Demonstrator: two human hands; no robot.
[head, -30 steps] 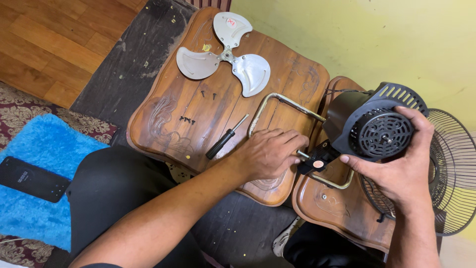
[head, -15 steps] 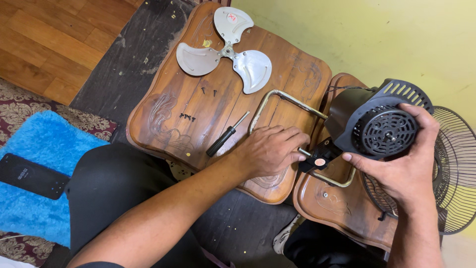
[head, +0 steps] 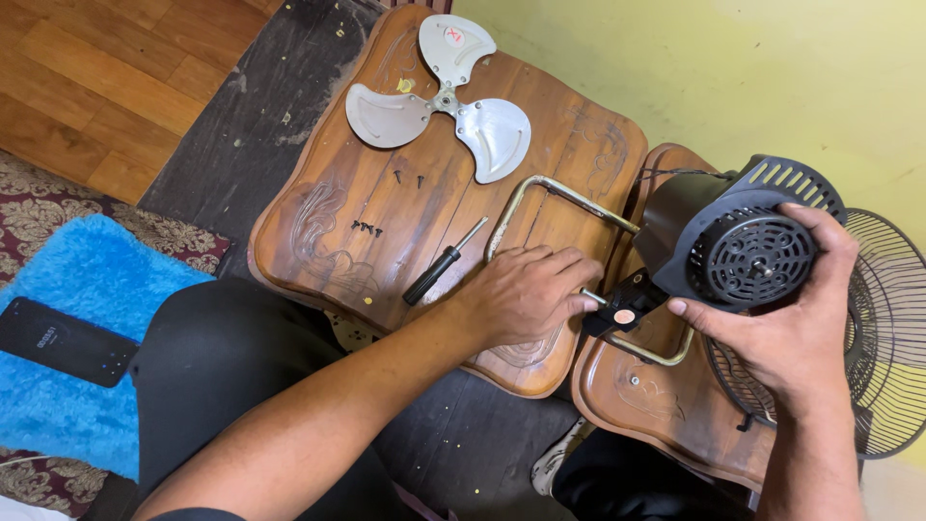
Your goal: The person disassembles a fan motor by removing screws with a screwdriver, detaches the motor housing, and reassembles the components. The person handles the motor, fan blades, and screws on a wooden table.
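- The step in hand looks like working the black fan motor housing (head: 738,246) at the small black joint (head: 622,307) where it meets the bent metal bracket (head: 564,227). To do it well, I judge the housing must be kept steady while the fingers work at the joint, so the bracket does not twist or scrape the wood.
- The right hand (head: 786,318) wraps the housing from about 4 o'clock: fingers curled over the vented rear grille, thumb lying under it toward the joint. That grip is closed firmly round the housing.
- The left hand (head: 526,294) sits at 9 o'clock of the joint, fingers bunched and pinched on the bracket's rod end just beside it. The grip is nearly shut; whether it holds a small fastener as well cannot be told.
- The housing hangs over the gap between the large wooden counter (head: 318,241) and the smaller wooden counter (head: 666,405).
- A black-handled screwdriver (head: 442,262) lies at 9 o'clock of the left hand, near it, with loose dark screws (head: 367,229) farther that way.
- The three-bladed fan blade (head: 439,101) lies at 12 o'clock on the large counter; the wire fan guard (head: 892,338) is at 3 o'clock.
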